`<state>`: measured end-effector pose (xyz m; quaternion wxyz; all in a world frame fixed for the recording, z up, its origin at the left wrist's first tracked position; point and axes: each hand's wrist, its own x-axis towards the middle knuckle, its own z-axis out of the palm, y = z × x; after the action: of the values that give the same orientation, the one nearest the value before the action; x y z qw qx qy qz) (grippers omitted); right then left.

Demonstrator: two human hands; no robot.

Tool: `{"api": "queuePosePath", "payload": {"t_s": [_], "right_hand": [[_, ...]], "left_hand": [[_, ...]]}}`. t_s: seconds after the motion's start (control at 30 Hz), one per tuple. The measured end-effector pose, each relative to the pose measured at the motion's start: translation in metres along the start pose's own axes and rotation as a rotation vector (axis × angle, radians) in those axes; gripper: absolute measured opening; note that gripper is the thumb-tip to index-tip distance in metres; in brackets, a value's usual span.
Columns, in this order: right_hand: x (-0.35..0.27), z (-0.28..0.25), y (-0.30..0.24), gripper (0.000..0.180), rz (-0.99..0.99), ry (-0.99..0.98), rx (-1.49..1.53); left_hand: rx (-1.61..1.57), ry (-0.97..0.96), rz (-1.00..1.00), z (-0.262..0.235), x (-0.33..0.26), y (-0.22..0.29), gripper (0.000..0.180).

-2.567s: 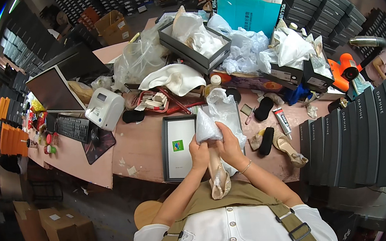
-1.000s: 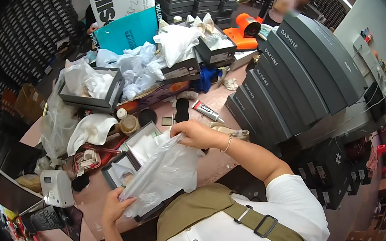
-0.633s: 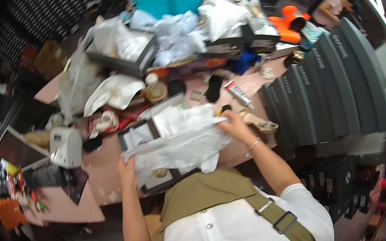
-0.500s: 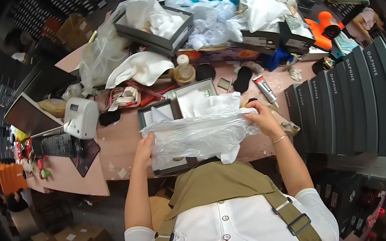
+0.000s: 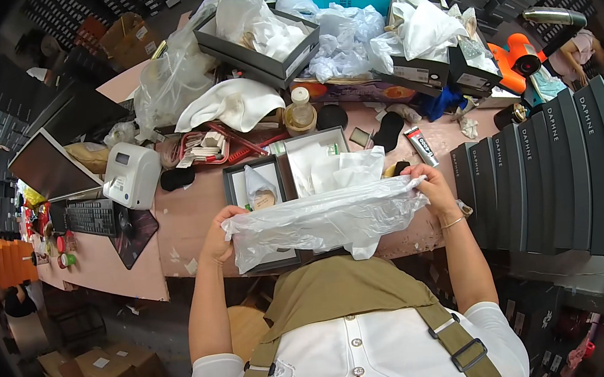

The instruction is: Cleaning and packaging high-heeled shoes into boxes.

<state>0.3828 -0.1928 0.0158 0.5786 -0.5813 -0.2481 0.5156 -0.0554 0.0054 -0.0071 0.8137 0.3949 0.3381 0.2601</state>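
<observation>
Between my two hands stretches a thin, crumpled, whitish plastic bag [image 5: 321, 223]. My left hand [image 5: 222, 231] pinches its left end and my right hand [image 5: 432, 187] pinches its upper right corner. Under and behind the bag lies a grey shoe box [image 5: 229, 185], with a shoe [image 5: 263, 195] partly showing in white wrapping. Beside it a second grey box [image 5: 344, 135] holds white tissue paper [image 5: 341, 170]. The bag hides the near parts of both boxes.
A row of grey shoe boxes [image 5: 538, 169] stands at the right. A red-and-white tube [image 5: 421, 146], a bottle [image 5: 300, 114] and a white cloth [image 5: 231, 107] lie farther back. A label printer [image 5: 131, 176] and keyboard [image 5: 88, 218] are at the left; an orange heat gun [image 5: 518, 59] is at the far right.
My hands have drawn apart, the right one moving right, and the bag is stretched wider and lower. The shoe in the left box now shows. The whole view has shifted slightly.
</observation>
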Motion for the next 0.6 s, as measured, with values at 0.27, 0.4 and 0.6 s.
{"api": "queuePosePath", "payload": {"t_s": [0.27, 0.4, 0.6], "right_hand": [[-0.013, -0.01, -0.014, 0.019, -0.243, -0.187, -0.68], [-0.026, 0.008, -0.029, 0.02, -0.355, -0.246, -0.94], [-0.045, 0.046, -0.084, 0.035, -0.293, -0.533, -1.109]], "left_hand": [[-0.022, -0.077, -0.225, -0.021, -0.008, 0.003, 0.028], [0.086, 0.04, -0.364, -0.011, -0.013, 0.018, 0.028], [0.965, -0.011, -0.038, 0.026, -0.028, 0.042, 0.017]]}}
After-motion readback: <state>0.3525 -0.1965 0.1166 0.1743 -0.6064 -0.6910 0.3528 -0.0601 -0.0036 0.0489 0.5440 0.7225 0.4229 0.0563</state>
